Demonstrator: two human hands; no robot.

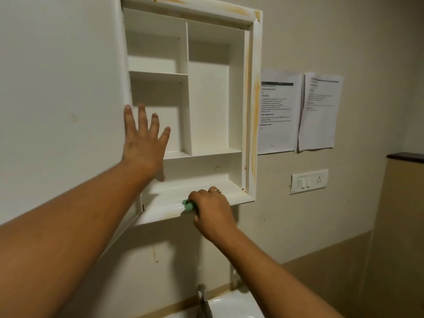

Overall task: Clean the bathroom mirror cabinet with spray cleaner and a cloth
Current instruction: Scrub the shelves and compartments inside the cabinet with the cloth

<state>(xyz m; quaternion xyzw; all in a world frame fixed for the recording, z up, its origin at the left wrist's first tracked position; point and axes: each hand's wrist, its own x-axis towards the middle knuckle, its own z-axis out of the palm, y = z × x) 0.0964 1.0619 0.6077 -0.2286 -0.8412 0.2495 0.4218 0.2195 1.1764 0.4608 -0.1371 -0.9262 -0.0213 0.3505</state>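
Observation:
A white wall cabinet (250, 106) hangs open, its shelves bare and its frame streaked with orange stains. The door (59, 106) swings out to the left, its white back facing me. My left hand (143, 143) is spread with straight fingers at the door's inner edge, in front of the left compartments. My right hand (212, 211) grips a green cloth (188, 205) and presses it on the bottom ledge of the cabinet. Only a small green corner of the cloth shows beyond my fingers. No spray bottle is in view.
Two printed sheets (298, 111) are stuck to the wall right of the cabinet. Below them is a switch plate (308, 181). A tap (203, 301) and a white basin (231, 306) sit directly under the cabinet. A dark-topped partition (406, 157) stands at the right.

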